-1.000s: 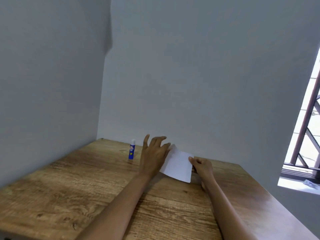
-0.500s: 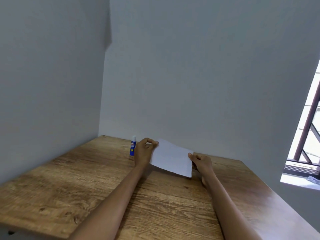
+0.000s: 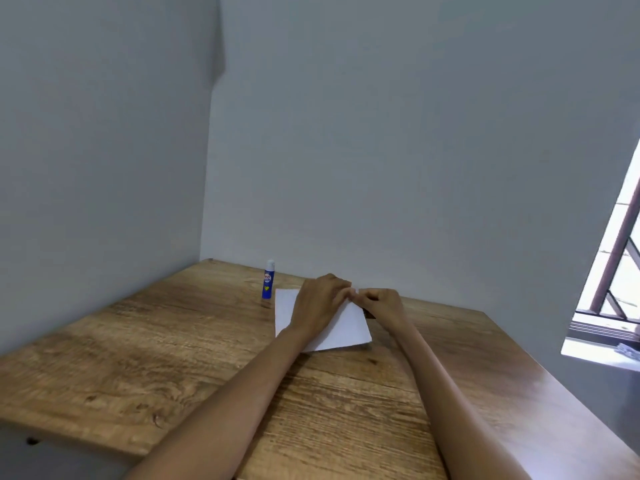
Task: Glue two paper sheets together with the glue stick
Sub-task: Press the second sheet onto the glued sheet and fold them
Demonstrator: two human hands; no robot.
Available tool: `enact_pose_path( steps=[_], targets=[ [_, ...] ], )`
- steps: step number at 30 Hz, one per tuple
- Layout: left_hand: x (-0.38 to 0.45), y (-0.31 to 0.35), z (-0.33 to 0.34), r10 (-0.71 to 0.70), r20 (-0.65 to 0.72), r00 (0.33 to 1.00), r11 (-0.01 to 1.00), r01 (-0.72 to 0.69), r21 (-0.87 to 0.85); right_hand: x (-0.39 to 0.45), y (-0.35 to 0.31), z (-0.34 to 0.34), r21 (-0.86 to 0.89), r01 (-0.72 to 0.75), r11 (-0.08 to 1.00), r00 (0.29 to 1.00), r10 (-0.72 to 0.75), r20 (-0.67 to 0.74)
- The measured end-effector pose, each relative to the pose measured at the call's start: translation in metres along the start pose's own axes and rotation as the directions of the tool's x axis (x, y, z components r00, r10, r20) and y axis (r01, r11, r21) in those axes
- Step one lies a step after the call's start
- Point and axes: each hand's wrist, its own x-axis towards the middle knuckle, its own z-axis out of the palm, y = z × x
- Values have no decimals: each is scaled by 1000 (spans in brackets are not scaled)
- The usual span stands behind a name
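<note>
White paper [image 3: 346, 327] lies flat on the wooden counter [image 3: 173, 341] just below the middle of the frame, near the grey wall [image 3: 381, 150] behind it; whether it is one sheet or two stacked cannot be told from here. The left hand [image 3: 317, 303] lies across the paper, palm down, its fingers bent at the sheet's far edge, where they meet the fingers of the right hand [image 3: 382, 301]. The right hand sits at the paper's far right corner with its fingers curled, and both grips appear to pinch that far edge of the paper, though the contact is small and partly hidden by the knuckles. Both bare forearms run up from the bottom of the frame. The glue stick [image 3: 268, 280], blue with a white cap on, stands upright on the counter left of the paper, just beside its far left corner and apart from both hands. A window with a brown grille [image 3: 620, 258] shows at the right edge.
</note>
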Motion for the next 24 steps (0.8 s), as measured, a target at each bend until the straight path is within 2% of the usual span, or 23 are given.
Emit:
enact_pose_path(
  steps=[3,7,12,15,18,22,24],
  targets=[
    [2,-8,-2,-162,52,985,972,169,-161,-2,0,1,5,11,1000,999,-11,41],
    [4,-14,-4,-230,121,966,939,253,-234,-3,-5,2,-2,36,999,998,-36,59],
    [7,-25,-10,-411,-36,911,885,389,-257,-3,-4,2,20,1,1000,994,-3,107],
    [6,-29,-19,-538,-159,828,829,486,-276,-3,5,-4,-5,-21,1000,991,21,130],
    [6,-27,-22,-603,-258,755,788,513,-341,-2,16,-9,49,-56,997,994,51,97],
    [6,-21,-17,-623,-241,744,761,505,-408,-4,15,-6,194,-90,977,995,83,46],
    [6,-20,-14,-624,-244,743,756,493,-430,-6,8,2,211,-104,972,988,76,135]
  ],
)
